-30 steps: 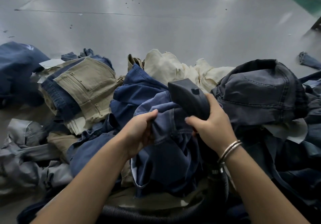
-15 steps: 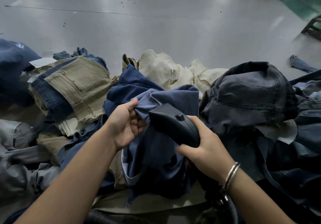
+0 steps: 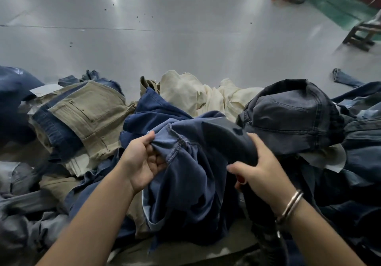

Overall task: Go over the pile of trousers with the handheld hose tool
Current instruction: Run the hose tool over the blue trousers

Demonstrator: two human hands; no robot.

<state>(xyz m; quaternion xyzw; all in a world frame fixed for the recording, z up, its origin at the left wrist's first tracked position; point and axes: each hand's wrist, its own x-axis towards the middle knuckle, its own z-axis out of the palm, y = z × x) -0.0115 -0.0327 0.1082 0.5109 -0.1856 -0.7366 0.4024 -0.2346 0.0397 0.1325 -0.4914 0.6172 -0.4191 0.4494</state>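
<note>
Two hands work a pair of blue trousers with a hose tool at the front of a pile of trousers on a grey table.

The grey table [image 3: 185,45] stretches away behind the pile of trousers [image 3: 206,104], which runs across the near edge: khaki trousers [image 3: 90,113] at the left, cream trousers [image 3: 195,94] at the back, dark grey trousers [image 3: 292,117] at the right. In the middle, the blue trousers [image 3: 185,179] are lifted up. The left hand [image 3: 142,162] pinches a stitched hem of them between thumb and curled fingers. The right hand [image 3: 261,173], a metal bangle [image 3: 290,206] on its wrist, is curled round the hose tool [image 3: 239,144], whose dark head is pushed up under the blue cloth and mostly hidden; its ribbed hose [image 3: 268,243] drops below the wrist.
</note>
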